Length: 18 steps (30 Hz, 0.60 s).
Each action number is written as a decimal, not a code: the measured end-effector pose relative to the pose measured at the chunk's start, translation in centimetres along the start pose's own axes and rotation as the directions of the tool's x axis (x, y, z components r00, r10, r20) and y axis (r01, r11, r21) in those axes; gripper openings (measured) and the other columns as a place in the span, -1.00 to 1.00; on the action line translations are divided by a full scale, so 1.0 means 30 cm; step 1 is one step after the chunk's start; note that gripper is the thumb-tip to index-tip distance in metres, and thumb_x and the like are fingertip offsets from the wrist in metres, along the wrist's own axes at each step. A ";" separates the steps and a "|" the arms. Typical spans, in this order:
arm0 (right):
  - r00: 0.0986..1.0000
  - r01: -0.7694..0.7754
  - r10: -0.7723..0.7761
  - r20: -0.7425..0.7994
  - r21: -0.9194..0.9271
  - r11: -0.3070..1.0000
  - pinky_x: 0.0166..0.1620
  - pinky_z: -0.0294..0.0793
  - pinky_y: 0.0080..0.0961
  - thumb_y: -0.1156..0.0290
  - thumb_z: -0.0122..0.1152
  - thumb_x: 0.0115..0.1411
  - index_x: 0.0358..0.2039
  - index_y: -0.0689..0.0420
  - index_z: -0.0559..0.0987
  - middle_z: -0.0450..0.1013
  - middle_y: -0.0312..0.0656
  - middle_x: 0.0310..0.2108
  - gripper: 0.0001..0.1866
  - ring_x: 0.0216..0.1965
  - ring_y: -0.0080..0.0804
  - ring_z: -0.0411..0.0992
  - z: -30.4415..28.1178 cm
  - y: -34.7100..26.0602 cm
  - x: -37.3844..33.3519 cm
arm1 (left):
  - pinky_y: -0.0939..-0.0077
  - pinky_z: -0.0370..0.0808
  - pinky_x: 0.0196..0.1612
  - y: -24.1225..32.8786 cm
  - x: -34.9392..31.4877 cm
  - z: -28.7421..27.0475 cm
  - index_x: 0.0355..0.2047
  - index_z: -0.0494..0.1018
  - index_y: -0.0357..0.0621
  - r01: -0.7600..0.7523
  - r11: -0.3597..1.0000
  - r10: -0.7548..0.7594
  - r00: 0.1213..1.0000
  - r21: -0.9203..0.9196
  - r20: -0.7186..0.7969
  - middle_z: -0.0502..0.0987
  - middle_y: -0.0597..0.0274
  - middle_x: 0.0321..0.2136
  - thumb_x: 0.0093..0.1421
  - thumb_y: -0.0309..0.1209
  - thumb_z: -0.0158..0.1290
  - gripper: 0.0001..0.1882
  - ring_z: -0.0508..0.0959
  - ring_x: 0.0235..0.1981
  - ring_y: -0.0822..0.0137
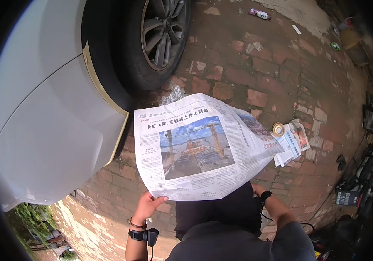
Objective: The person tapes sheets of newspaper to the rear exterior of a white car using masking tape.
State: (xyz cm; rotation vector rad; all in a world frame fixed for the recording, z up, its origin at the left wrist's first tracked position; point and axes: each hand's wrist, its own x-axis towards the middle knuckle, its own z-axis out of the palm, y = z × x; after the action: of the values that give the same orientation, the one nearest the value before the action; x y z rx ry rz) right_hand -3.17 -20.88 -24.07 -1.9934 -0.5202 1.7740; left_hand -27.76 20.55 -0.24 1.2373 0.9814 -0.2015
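A spread newspaper sheet [186, 185] with a large colour photo hangs in front of me, its right part curving away. My left hand [148, 205] pinches its lower left corner, with the thumb on top. Only the back of my right hand [258, 189] shows by the lower right edge of the sheet; its fingers are hidden behind the paper and my dark clothing. Left of the sheet stands a white car body panel [60, 117], and a cream strip of masking tape [100, 89] runs along its wheel arch edge.
A car wheel [162, 35] stands beyond the sheet. Crumpled clear plastic [174, 94] lies near the tyre. To the right, a tape roll [278, 129] rests on folded newspapers [291, 145] on the brick paving [256, 76]. A bottle [259, 14] lies farther off. Dark clutter lines the right side.
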 end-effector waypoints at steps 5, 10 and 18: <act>0.824 0.524 0.006 -0.567 0.765 0.375 0.22 0.29 -0.38 0.52 0.14 0.23 0.29 0.22 0.33 0.37 -0.16 0.19 -0.42 0.18 -0.33 0.34 -0.402 -0.125 -0.062 | 0.56 0.50 -0.05 0.033 0.014 0.050 0.00 0.54 -0.28 -0.096 0.995 0.095 0.990 -0.005 -0.106 0.66 0.32 -0.15 0.26 -0.55 0.20 -0.70 0.56 -0.15 0.55; 0.748 0.661 -0.464 -0.474 0.471 0.585 0.35 0.16 -0.29 0.37 0.13 0.32 0.25 0.28 0.34 0.36 -0.06 0.25 -0.48 0.27 -0.27 0.31 -0.682 -0.297 -0.226 | 0.61 0.48 -0.04 -0.052 -0.149 0.168 0.03 0.52 -0.29 -0.300 0.947 0.247 0.910 -0.117 -0.334 0.64 0.36 -0.15 0.29 -0.47 0.19 -0.68 0.55 -0.15 0.57; 0.442 0.695 -0.575 -0.688 -0.142 0.705 0.18 0.28 -0.29 0.29 0.16 0.34 0.08 0.31 0.46 0.46 0.00 0.06 -0.59 0.06 -0.24 0.38 -0.891 -0.604 -0.242 | 0.48 0.51 -0.25 0.070 -0.208 0.205 -0.16 0.55 -0.33 -0.590 0.773 0.625 0.650 0.231 -0.432 0.64 0.24 -0.37 0.22 -0.41 0.24 -0.74 0.57 -0.33 0.52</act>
State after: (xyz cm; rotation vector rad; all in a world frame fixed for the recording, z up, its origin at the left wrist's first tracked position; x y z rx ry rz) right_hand 22.52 -11.17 -5.61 -1.7924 -0.7073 0.4971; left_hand -27.00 13.80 5.67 1.6636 0.9193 0.6573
